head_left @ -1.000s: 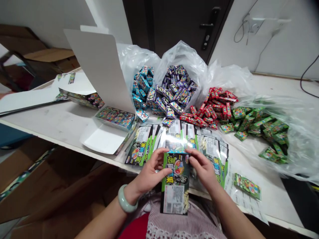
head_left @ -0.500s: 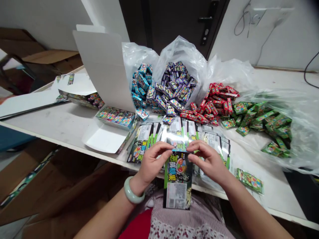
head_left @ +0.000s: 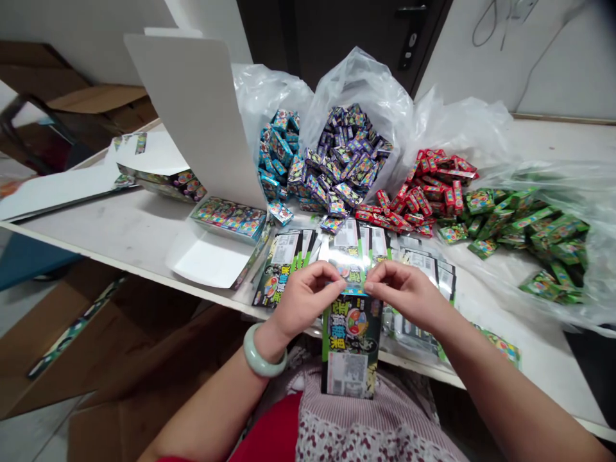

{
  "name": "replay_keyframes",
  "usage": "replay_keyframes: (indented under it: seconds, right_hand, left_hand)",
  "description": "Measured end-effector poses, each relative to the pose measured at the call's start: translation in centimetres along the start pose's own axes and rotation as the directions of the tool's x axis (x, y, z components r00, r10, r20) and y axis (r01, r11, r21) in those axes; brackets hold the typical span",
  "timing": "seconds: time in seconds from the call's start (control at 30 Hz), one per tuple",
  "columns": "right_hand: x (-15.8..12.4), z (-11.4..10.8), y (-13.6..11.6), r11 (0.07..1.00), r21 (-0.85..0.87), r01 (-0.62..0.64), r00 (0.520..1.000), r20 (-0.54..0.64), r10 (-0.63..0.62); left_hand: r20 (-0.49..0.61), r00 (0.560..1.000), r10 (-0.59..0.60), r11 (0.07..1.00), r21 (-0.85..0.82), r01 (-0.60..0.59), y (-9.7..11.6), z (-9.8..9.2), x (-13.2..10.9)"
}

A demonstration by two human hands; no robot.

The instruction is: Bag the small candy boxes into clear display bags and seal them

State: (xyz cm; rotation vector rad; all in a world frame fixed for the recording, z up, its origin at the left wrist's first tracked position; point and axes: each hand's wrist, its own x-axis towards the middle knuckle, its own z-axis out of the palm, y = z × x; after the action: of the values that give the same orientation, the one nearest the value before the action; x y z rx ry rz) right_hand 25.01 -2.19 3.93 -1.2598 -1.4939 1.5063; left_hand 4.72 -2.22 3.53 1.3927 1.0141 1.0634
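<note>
A black and green printed candy bag hangs over the table's front edge in front of my lap. My left hand, with a pale green bangle on the wrist, pinches the left part of its top edge between thumb and forefinger. On the right part of that edge, my right hand has a similar pinch. A narrow clear and blue strip shows between the fingertips. Just behind the hands lie more printed candy bags in overlapping rows, on the left, in the middle and on the right.
Clear plastic sacks at the back hold small blue boxes, purple boxes, red boxes and green boxes. An open white display carton with a row of small boxes stands left. Brown cardboard boxes are below the table.
The camera view has shifted slightly. Both hands still pinch the bag's top edge; the fingertips have changed position a little along it, with the right fingers drawn closer together.
</note>
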Motion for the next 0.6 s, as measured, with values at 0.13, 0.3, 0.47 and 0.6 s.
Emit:
replay_keyframes:
  seconds: [0.13,0.3,0.47,0.6]
  right_hand:
    - [-0.6,0.0,0.0,0.993,-0.082,0.087,0.996,0.032,-0.085]
    - [-1.3,-0.1,-0.2,0.938,-0.211,0.276,0.961,0.03,-0.276]
    - [-2.7,0.1,1.1,0.821,-0.349,0.452,0.881,0.027,-0.473]
    - [-3.4,0.8,2.4,0.808,-0.382,0.448,0.855,-0.079,-0.512]
  left_hand:
    - [0.156,0.988,0.017,0.999,-0.04,-0.011,-0.3,-1.1,0.2]
    - [0.237,0.967,0.093,0.994,0.038,-0.104,0.1,-1.8,0.3]
    - [0.269,0.953,0.142,0.986,0.048,-0.16,-0.7,-1.9,-0.9]
    - [0.176,0.974,0.145,0.986,0.056,-0.157,-1.7,-1.2,-1.7]
